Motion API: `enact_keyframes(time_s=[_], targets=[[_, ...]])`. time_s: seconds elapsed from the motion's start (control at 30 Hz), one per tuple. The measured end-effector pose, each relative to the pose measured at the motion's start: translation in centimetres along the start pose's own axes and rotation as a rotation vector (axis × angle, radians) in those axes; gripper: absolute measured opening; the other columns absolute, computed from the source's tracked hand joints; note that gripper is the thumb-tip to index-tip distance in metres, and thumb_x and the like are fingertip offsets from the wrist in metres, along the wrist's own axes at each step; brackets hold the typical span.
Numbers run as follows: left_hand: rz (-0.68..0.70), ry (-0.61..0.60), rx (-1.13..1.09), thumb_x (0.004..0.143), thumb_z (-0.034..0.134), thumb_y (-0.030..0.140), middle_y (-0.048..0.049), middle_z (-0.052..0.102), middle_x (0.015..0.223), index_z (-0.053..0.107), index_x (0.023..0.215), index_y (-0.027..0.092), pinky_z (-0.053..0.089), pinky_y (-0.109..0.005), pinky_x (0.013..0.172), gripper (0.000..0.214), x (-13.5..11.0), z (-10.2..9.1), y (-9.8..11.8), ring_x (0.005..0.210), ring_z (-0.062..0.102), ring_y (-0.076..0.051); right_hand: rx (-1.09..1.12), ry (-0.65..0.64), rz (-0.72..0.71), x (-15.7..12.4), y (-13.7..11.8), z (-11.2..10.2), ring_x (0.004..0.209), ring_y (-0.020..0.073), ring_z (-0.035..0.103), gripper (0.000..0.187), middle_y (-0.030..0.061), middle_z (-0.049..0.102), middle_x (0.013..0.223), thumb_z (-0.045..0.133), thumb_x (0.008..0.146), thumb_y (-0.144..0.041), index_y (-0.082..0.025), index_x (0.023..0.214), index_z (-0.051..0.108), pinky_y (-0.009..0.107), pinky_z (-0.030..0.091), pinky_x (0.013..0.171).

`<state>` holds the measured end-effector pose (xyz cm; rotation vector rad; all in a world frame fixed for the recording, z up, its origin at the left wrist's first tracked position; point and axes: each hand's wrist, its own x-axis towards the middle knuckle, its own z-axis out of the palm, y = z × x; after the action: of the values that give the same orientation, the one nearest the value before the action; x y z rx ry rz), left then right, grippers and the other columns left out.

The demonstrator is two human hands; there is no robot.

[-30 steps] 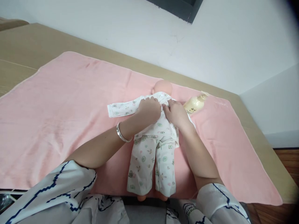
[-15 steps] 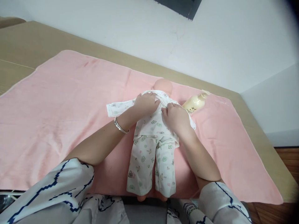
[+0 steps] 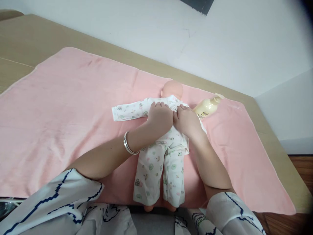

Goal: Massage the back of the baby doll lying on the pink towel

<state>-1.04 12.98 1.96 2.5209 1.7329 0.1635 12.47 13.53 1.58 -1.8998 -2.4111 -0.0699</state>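
Observation:
A baby doll (image 3: 172, 88) lies on its back or front, I cannot tell which, with its bald head away from me. It wears a white printed baby shirt (image 3: 133, 110) and matching trousers (image 3: 149, 174). Both of my hands are at the chest of the shirt, thumbs close together. My left hand (image 3: 160, 119), below a silver bangle (image 3: 127, 143), has its fingers curled onto the cloth. Beside it, my right hand (image 3: 187, 120) is closed on the front of the shirt. The cloth between the fingers is mostly hidden. One sleeve stretches out flat to the left.
A pink blanket (image 3: 80, 98) covers much of the tan table (image 3: 44, 32). To the right of the doll's shoulder lies a cream pump bottle (image 3: 206, 107) on its side. A white wall (image 3: 151, 36) rises behind the table.
My left hand has shifted right and nearer to me, from the upper shirt toward my right hand. The right hand has hardly moved. More of the left sleeve and shoulder shows.

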Motion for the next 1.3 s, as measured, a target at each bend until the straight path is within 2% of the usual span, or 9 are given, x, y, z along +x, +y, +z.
enact_keyframes(time_s=[0.23,0.4,0.53,0.67,0.83,0.97,1.07,1.23,1.3], targets=[[0.038,-0.067,-0.038,0.09,0.049,0.008,-0.0215,0.07,0.116,0.072,0.105,0.006,0.045,-0.043,0.098,0.028,0.0,-0.8,-0.1,0.114,0.064,-0.033,0.154,0.021,-0.031,1.1,1.4,0.5,0.123,0.034,0.059,0.04,0.0211,0.07,0.127,0.037,0.101,-0.033,-0.009,0.115,0.067,0.043,0.044,0.105],[0.072,-0.047,-0.025,0.092,0.047,0.009,-0.0193,0.07,0.114,0.072,0.103,0.009,0.048,-0.044,0.093,0.028,0.1,-1.0,-0.4,0.11,0.065,-0.032,0.288,0.042,-0.044,1.9,2.4,1.4,0.127,0.0317,0.057,0.039,0.0183,0.066,0.137,0.042,0.099,-0.039,-0.014,0.121,0.062,0.044,0.044,0.106],[0.045,-0.005,-0.014,0.095,0.043,0.012,-0.0204,0.07,0.111,0.07,0.108,0.008,0.049,-0.045,0.091,0.03,0.5,-0.4,-0.8,0.107,0.066,-0.031,0.187,0.047,0.028,0.7,1.2,0.9,0.137,0.0358,0.051,0.047,0.0223,0.057,0.148,0.038,0.103,-0.043,-0.01,0.131,0.058,0.051,0.039,0.112],[0.056,0.063,-0.038,0.1,0.039,0.018,-0.0223,0.067,0.124,0.065,0.121,0.006,0.05,-0.045,0.094,0.036,1.9,0.8,-2.5,0.116,0.063,-0.033,-0.005,0.035,0.031,-1.7,-1.0,-0.6,0.125,0.038,0.059,0.041,0.0233,0.07,0.127,0.037,0.104,-0.034,-0.008,0.115,0.067,0.058,0.033,0.114],[0.155,0.02,0.019,0.096,0.037,0.008,-0.0182,0.067,0.124,0.072,0.105,0.012,0.054,-0.04,0.088,0.036,2.9,1.3,-4.3,0.116,0.063,-0.031,0.039,0.021,0.026,-1.3,-0.8,-0.8,0.117,0.0353,0.062,0.046,0.0195,0.073,0.112,0.031,0.107,-0.04,-0.013,0.103,0.068,0.052,0.04,0.107],[0.1,0.012,-0.051,0.099,0.039,0.014,-0.021,0.064,0.133,0.065,0.124,0.007,0.052,-0.042,0.098,0.037,1.7,0.5,-2.9,0.121,0.063,-0.031,0.135,0.06,-0.017,1.3,1.7,1.1,0.124,0.0344,0.058,0.048,0.0199,0.069,0.126,0.028,0.107,-0.045,-0.014,0.114,0.064,0.048,0.041,0.105],[0.188,-0.001,-0.072,0.097,0.045,0.013,-0.0205,0.064,0.135,0.062,0.129,0.006,0.048,-0.039,0.106,0.037,0.7,0.0,-1.6,0.127,0.061,-0.029,0.214,0.084,-0.056,2.6,3.1,2.5,0.124,0.0318,0.058,0.048,0.0199,0.065,0.133,0.028,0.107,-0.046,-0.014,0.121,0.061,0.044,0.042,0.105],[0.241,0.033,-0.08,0.097,0.037,0.009,-0.0167,0.07,0.117,0.07,0.108,0.011,0.05,-0.038,0.102,0.034,1.8,1.3,-2.4,0.115,0.064,-0.026,0.205,0.102,0.009,2.5,2.9,3.2,0.138,0.0331,0.05,0.053,0.0215,0.057,0.148,0.026,0.108,-0.044,-0.01,0.139,0.053,0.049,0.037,0.114],[0.235,0.09,-0.075,0.1,0.033,0.012,-0.0188,0.068,0.125,0.07,0.108,0.009,0.046,-0.044,0.108,0.038,2.8,2.4,-3.3,0.124,0.06,-0.03,0.17,0.101,0.035,2.2,2.2,3.0,0.145,0.0342,0.045,0.055,0.0216,0.05,0.156,0.028,0.108,-0.043,-0.008,0.145,0.048,0.05,0.034,0.118]])
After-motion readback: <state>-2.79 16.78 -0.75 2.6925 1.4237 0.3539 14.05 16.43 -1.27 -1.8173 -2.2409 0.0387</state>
